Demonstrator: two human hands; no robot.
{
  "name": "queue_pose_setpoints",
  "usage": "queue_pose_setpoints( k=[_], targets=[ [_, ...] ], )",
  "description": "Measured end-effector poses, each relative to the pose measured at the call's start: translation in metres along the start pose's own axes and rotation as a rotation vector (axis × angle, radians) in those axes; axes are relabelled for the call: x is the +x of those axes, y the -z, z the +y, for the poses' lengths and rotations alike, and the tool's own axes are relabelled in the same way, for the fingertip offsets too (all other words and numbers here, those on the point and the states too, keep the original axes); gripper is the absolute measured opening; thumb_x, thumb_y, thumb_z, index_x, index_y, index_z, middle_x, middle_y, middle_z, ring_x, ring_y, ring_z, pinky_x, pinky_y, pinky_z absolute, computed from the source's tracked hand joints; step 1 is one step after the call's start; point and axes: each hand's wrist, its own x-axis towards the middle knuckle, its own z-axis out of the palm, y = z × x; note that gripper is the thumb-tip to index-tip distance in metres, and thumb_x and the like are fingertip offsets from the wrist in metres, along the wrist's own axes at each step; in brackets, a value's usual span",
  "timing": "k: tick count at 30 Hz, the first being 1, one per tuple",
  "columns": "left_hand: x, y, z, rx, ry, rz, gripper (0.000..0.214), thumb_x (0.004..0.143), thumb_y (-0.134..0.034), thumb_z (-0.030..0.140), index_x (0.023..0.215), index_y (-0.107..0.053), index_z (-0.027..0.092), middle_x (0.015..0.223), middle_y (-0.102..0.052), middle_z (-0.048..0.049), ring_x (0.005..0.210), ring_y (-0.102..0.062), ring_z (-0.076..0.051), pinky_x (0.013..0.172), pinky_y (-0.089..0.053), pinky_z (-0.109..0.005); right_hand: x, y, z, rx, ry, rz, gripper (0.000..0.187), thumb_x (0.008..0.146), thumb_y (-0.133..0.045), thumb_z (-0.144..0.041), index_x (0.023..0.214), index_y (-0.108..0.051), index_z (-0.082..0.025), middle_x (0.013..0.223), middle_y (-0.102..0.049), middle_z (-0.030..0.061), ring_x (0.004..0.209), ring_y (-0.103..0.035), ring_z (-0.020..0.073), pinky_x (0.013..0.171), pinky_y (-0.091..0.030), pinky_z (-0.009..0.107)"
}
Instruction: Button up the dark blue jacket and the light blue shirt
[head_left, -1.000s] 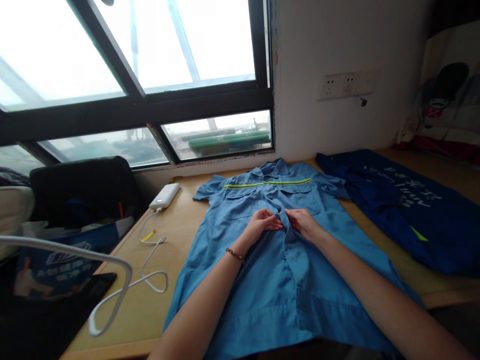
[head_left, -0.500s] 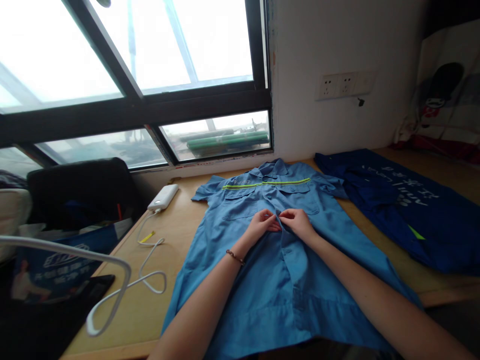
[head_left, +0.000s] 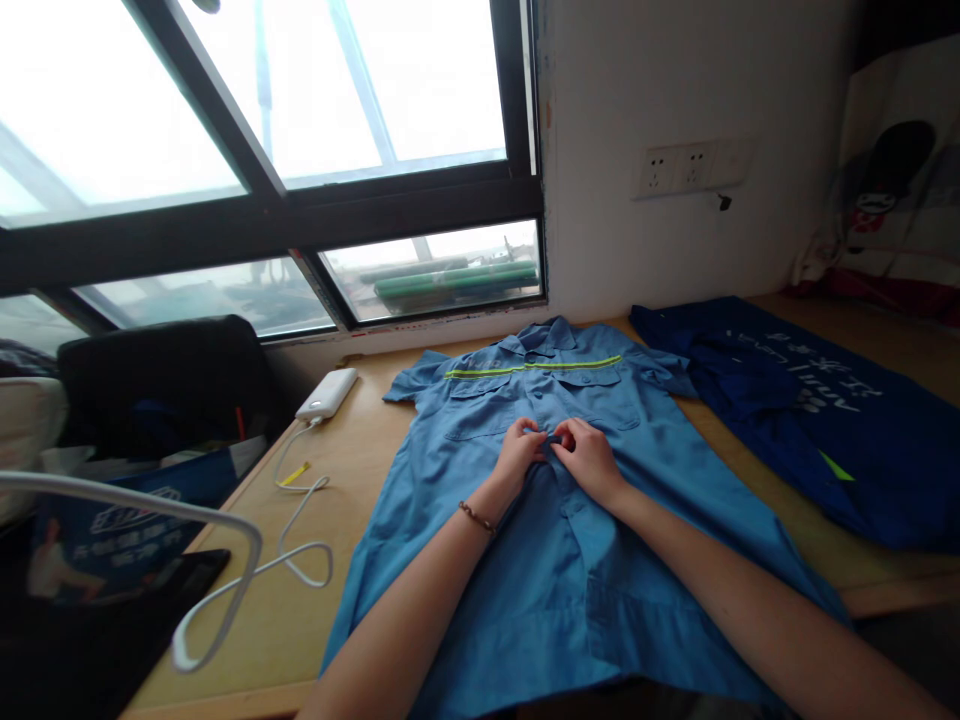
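A light blue short-sleeved work shirt (head_left: 465, 560) with a yellow-green chest stripe lies flat, front up, on the wooden table (head_left: 352, 470). My left hand (head_left: 520, 447), with a bead bracelet on its wrist, pinches the shirt's front placket at mid-chest. My right hand (head_left: 590, 455) pinches the same placket from the other side, fingertips almost touching the left ones. Both forearms rest over the lower part of the shirt.
A dark blue garment (head_left: 817, 410) with white lettering lies to the right. A white power bank (head_left: 327, 394) with a looped white cable (head_left: 296, 545) sits to the left. A black chair (head_left: 165, 375) and a window stand beyond; wall sockets (head_left: 679, 168) are behind.
Both hands have drawn closer together on the placket and shifted slightly; the gap in the fabric between the fingertips has closed.
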Motion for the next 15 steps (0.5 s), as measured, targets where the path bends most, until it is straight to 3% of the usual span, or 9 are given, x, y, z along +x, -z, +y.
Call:
queue_pose_setpoints(
  k=[9,15],
  targets=[
    [0.002,0.003,-0.001,-0.094,-0.011,0.052,0.037,0.056,-0.067,0.014,0.083,-0.043,0.017,0.055,-0.05,0.006,0.047,-0.052,-0.008,0.048,-0.044,-0.019,0.0,-0.002,0.002,0.229,-0.008,0.03,0.026,0.065,-0.055,-0.012,0.09,-0.062,-0.019,0.085,-0.057,0.0024,0.075,-0.055,0.0143,0.066,-0.045,0.025],
    [0.0,0.0,0.002,-0.109,-0.035,0.02,0.04,0.053,-0.069,0.015,0.084,-0.043,0.017,0.056,-0.054,0.0051,0.048,-0.055,-0.009,0.049,-0.043,-0.019,0.005,-0.007,0.013,0.33,-0.168,-0.021,0.027,0.063,-0.06,-0.016,0.089,-0.065,-0.015,0.083,-0.061,0.005,0.075,-0.057,0.0161,0.071,-0.047,0.029]
  ],
)
